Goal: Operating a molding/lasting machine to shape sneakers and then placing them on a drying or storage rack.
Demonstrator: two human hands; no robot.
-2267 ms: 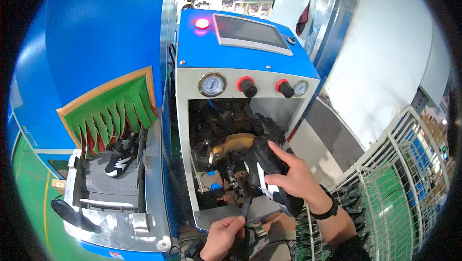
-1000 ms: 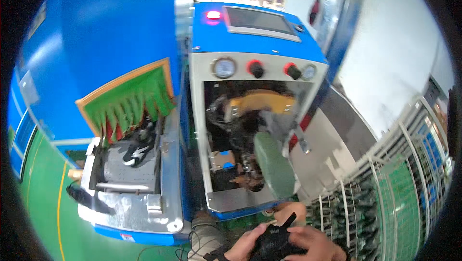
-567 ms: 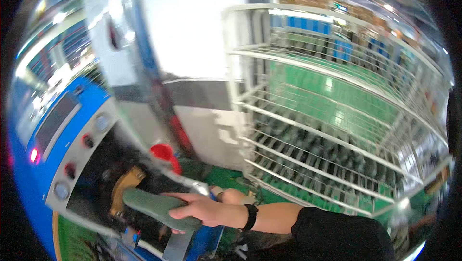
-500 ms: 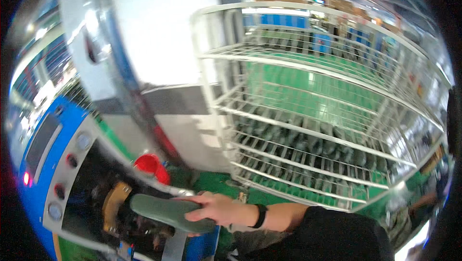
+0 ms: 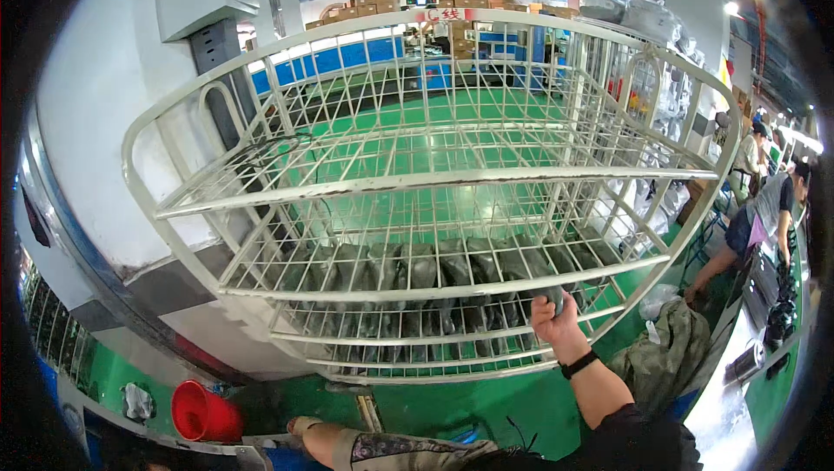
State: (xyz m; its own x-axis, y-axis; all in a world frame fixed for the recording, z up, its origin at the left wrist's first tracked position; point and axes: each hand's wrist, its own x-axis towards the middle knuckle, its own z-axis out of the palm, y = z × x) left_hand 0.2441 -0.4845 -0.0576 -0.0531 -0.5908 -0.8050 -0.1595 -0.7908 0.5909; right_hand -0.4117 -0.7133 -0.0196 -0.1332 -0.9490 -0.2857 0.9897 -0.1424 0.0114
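My right hand (image 5: 556, 321), with a black band on its wrist, reaches to the front of the white wire rack (image 5: 434, 177). Its fingers are closed around the end of a dark grey-green shoe last (image 5: 566, 299), by the front rail of the middle shelf. Most of that last is hidden behind the hand and the rail. Beside it, a row of similar dark shoe lasts (image 5: 417, 269) fills the shelf, and others show through the wires lower down. My left hand is out of the picture.
On the floor at the lower left stands a red bucket (image 5: 206, 412). A white wall (image 5: 104, 158) borders the rack's left side. To the right lie a greenish sack (image 5: 669, 349) and a workbench (image 5: 738, 401), where other people sit. My leg (image 5: 326, 443) shows below.
My view has swung right, from the blue machine to the rack. My right hand has moved from beside the machine to the rack's middle shelf, with a grey-green shoe last in it.
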